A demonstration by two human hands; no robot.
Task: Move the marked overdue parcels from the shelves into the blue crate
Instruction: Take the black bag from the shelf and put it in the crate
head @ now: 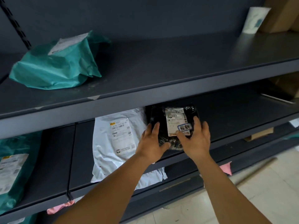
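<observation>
In the head view, both hands reach onto the middle shelf (234, 117) of a dark grey rack and hold a black plastic parcel (157, 120) between them. The left hand (151, 143) grips the parcel's left side, fingers laid over the top and thumb curled under its near edge. The right hand (195, 139) grips the right side, fingers wrapped round the far right edge and thumb pressing on the white shipping label (176, 120). A small blue-bordered tag (185, 127) with handwritten characters is stuck at the label's lower right corner, just beside the right thumb. The parcel sits at the front of the shelf, its near edge over the lip; whether it rests on the shelf or is lifted cannot be told.

Just left of it, touching or slightly under its left edge, lies a white plastic mailer (113, 151) with a printed label, hanging over the shelf front. Further left on the same shelf is a teal mailer (14, 167). On the upper shelf (161, 65) a crumpled teal bag (56, 65) lies at the left, and a white packet (255, 19) leans against a cardboard box (279, 15) at the far right. Pink tape (59, 207) clings to the shelf edge below.
</observation>
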